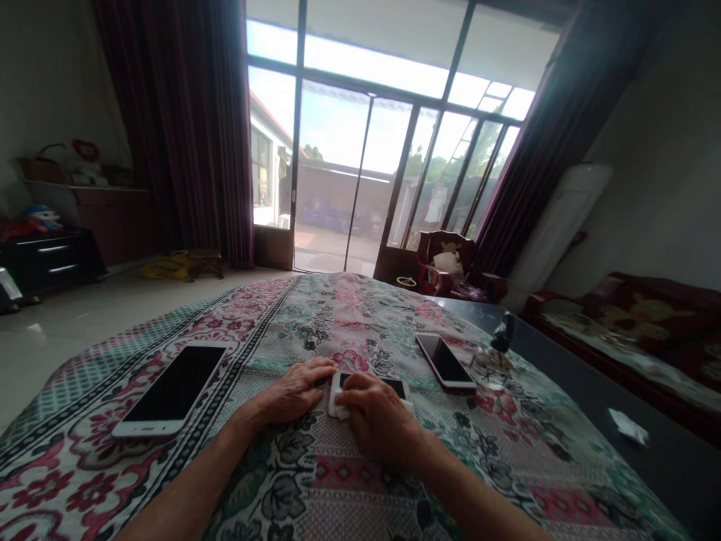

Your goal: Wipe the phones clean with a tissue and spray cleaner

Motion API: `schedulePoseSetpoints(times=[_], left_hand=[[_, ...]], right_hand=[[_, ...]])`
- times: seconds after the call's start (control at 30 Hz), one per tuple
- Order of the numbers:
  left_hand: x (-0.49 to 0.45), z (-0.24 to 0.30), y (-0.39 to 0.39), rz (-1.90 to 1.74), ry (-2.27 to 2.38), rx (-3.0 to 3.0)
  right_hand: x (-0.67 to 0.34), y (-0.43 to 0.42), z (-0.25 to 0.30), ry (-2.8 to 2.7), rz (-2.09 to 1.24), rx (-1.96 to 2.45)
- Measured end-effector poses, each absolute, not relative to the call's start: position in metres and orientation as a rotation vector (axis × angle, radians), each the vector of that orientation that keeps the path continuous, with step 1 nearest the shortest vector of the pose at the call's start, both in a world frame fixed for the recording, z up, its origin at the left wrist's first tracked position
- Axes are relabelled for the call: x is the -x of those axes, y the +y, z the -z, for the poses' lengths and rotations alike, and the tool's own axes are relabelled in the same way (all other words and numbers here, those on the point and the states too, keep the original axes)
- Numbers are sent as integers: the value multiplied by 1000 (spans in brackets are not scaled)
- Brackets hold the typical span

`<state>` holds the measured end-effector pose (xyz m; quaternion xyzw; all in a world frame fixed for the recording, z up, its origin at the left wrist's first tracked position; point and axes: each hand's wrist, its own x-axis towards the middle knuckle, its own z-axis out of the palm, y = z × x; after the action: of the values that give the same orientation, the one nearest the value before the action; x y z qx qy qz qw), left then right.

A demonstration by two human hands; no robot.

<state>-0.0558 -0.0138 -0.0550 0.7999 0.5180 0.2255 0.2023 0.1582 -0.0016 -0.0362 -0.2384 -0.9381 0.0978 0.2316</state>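
A white phone [399,388] with a dark screen lies face up on the patterned cloth in front of me, partly covered by my right hand. My left hand [296,387] lies flat on the cloth with its fingers stretched out, the tips at the phone's left edge. With bent fingers, my right hand [375,409] presses a small white tissue [340,410] onto the phone's left end. To the left lies a larger white phone [174,391], screen up. Another phone [444,362] with a light rim rests to the right.
A clear bottle with a black pump top [500,357] stands beyond the right phone. The flowered tablecloth [360,481] covers the table. A crumpled white tissue [628,427] lies on the dark surface at right. Wooden seats [451,263], curtains and a glass door are farther back.
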Motion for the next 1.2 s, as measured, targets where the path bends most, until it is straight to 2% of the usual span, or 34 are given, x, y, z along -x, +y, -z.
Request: schedulePoseSetpoints(times=[0.4,0.7,0.97,1.2], left_hand=[[57,54,-16,-648,1446,-2219],[55,52,-14,-623,1419,-2210],[59,63,-9,-615,1448,-2207],[58,58,-12,-609,1446,-2194]], right_hand=[[-233,40,16,-2535,-459,1038],[-192,28,35,-2446,-192,1013],[-176,15,34,-2523,-220,889],[-189,20,33,-2467,-215,1031]])
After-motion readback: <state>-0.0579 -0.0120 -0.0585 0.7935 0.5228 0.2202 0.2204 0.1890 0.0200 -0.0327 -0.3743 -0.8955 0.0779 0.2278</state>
